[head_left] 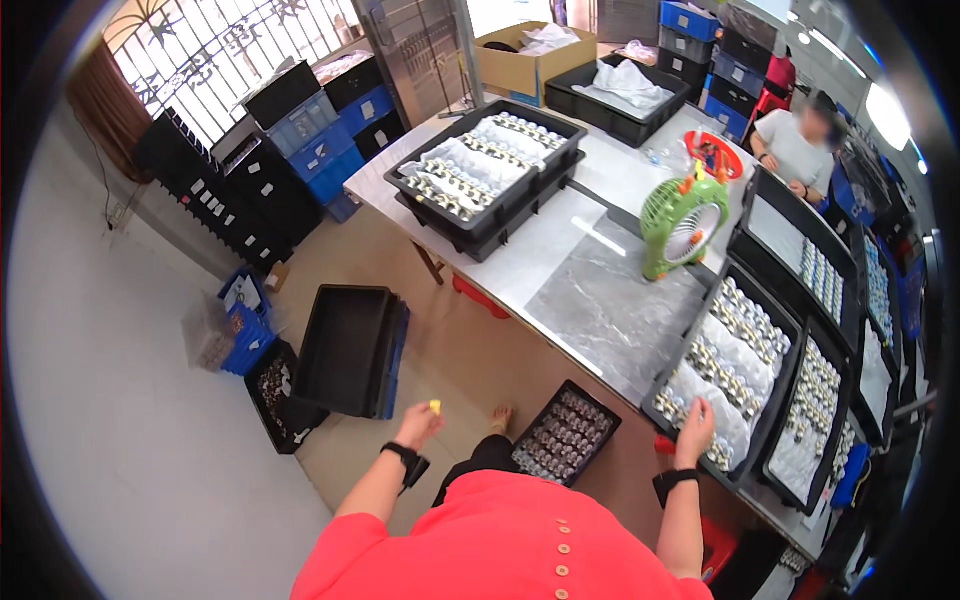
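Left hand [418, 426]: fingers closed, pinching yellow piece [435, 407]. Right hand [696, 434]: part-curled at near edge of tray [671, 362], probably steadying it; grip unclear.

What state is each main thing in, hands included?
Left hand: raised, pinching a small yellow piece.
Right hand: at the near edge of a filled table tray.
Floor tray by the foot: filled in rows.
Stacked floor trays: top one empty.
Stacked table trays: top one filled.
Green fan: upright; cannot tell whether it is running.
Cardboard box: open, white sheeting showing.
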